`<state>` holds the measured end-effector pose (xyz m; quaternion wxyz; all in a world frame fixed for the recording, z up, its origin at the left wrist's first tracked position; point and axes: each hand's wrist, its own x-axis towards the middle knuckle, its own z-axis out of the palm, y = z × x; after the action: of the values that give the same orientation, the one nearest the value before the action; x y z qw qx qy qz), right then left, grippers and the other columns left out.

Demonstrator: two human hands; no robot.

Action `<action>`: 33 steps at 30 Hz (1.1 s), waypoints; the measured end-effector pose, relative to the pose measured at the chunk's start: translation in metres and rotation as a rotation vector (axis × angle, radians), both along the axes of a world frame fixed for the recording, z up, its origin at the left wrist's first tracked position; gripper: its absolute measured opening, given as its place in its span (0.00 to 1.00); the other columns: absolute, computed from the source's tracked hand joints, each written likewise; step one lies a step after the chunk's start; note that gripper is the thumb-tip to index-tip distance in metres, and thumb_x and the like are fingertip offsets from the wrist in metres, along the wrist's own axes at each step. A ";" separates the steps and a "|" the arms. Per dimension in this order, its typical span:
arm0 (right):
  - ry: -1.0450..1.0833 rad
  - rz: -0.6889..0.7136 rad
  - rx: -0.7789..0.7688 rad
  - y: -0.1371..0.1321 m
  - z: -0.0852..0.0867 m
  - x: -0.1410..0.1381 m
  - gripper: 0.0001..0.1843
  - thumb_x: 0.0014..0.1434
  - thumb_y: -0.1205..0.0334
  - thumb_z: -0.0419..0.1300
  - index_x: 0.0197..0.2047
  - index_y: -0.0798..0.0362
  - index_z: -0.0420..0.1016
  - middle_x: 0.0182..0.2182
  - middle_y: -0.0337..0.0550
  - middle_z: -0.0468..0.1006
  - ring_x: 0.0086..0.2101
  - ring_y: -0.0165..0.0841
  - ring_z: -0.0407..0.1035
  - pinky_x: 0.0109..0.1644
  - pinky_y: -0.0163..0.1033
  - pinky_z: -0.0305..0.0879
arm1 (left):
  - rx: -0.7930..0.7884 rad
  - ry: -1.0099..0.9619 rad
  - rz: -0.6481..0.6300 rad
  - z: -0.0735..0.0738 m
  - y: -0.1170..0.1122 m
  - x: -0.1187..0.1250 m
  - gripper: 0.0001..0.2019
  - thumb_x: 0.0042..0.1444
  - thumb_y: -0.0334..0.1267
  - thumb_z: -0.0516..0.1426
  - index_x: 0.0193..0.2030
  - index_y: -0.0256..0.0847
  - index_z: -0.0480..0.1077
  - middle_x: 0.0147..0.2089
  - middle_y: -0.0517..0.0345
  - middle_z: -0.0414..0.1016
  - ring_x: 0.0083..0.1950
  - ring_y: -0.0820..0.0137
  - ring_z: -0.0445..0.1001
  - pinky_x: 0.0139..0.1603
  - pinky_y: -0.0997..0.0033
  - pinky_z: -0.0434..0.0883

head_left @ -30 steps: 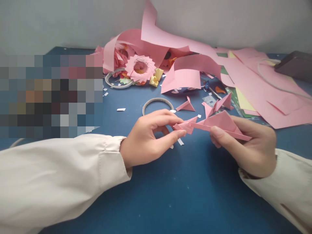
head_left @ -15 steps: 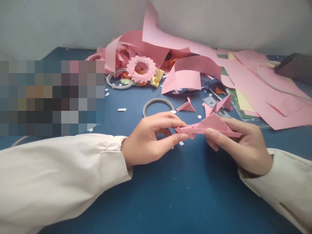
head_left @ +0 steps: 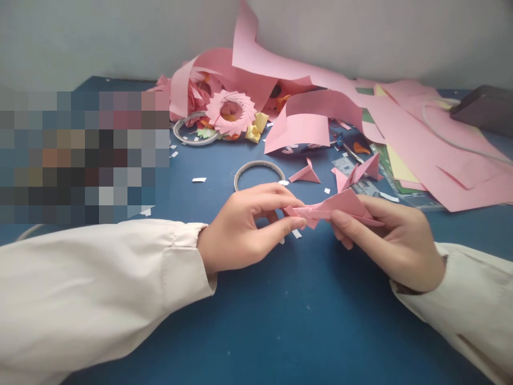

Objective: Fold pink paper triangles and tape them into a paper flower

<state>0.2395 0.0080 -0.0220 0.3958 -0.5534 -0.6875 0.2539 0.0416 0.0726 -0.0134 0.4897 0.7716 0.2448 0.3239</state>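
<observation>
Both my hands hold folded pink paper pieces just above the blue table (head_left: 280,321). My left hand (head_left: 244,230) pinches the left end of a small folded pink unit (head_left: 301,212) between thumb and forefinger. My right hand (head_left: 395,243) grips a larger folded pink triangle (head_left: 347,203) with the thumb on its front edge. The two pieces meet and overlap between my hands. Both arms wear cream sleeves.
Behind lie a tape ring (head_left: 258,171), two loose folded pink units (head_left: 306,174) (head_left: 358,171), a round pink paper wheel (head_left: 231,111), another ring (head_left: 192,131), curled pink sheets (head_left: 320,107), and a dark box (head_left: 484,107) with a cable at far right. A blurred patch covers the left.
My right hand has slid left, pushing the larger pink triangle further into the small unit. The left hand has stayed nearly still.
</observation>
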 end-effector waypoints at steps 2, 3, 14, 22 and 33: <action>-0.056 0.017 0.034 -0.001 0.000 0.000 0.12 0.60 0.63 0.55 0.24 0.51 0.67 0.16 0.32 0.64 0.18 0.23 0.57 0.21 0.31 0.55 | 0.030 0.000 0.005 0.000 0.000 0.000 0.06 0.54 0.26 0.57 0.33 0.34 0.76 0.34 0.54 0.73 0.31 0.75 0.72 0.28 0.77 0.73; -0.075 0.015 0.054 -0.001 0.000 0.001 0.11 0.60 0.64 0.55 0.25 0.51 0.68 0.16 0.31 0.64 0.18 0.23 0.56 0.21 0.31 0.55 | 0.040 -0.001 0.004 0.000 0.000 0.000 0.06 0.54 0.26 0.57 0.33 0.34 0.76 0.34 0.53 0.73 0.31 0.75 0.72 0.28 0.77 0.72; -0.050 0.005 0.066 -0.005 -0.001 -0.003 0.05 0.59 0.66 0.55 0.33 0.50 0.73 0.17 0.30 0.65 0.18 0.22 0.58 0.21 0.29 0.56 | 0.133 -0.042 0.022 -0.003 -0.001 0.000 0.06 0.54 0.25 0.58 0.35 0.34 0.76 0.33 0.54 0.74 0.32 0.75 0.72 0.29 0.77 0.73; 0.198 -0.018 -0.184 -0.007 0.001 -0.010 0.06 0.58 0.60 0.57 0.33 0.51 0.74 0.18 0.32 0.68 0.17 0.23 0.62 0.20 0.29 0.61 | 0.089 -0.113 0.048 -0.007 -0.004 -0.001 0.06 0.55 0.24 0.57 0.35 0.33 0.75 0.36 0.55 0.73 0.27 0.79 0.71 0.24 0.81 0.74; 0.294 -0.027 -0.271 -0.007 0.000 -0.011 0.06 0.58 0.59 0.58 0.37 0.47 0.76 0.19 0.34 0.71 0.17 0.25 0.63 0.19 0.31 0.63 | 0.160 -0.072 0.030 -0.005 -0.002 0.000 0.06 0.54 0.24 0.57 0.34 0.36 0.75 0.34 0.56 0.73 0.30 0.77 0.72 0.27 0.83 0.73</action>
<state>0.2289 0.0014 -0.0218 0.4171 -0.5678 -0.5744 0.4167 0.0418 0.0706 -0.0183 0.4300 0.7924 0.2121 0.3771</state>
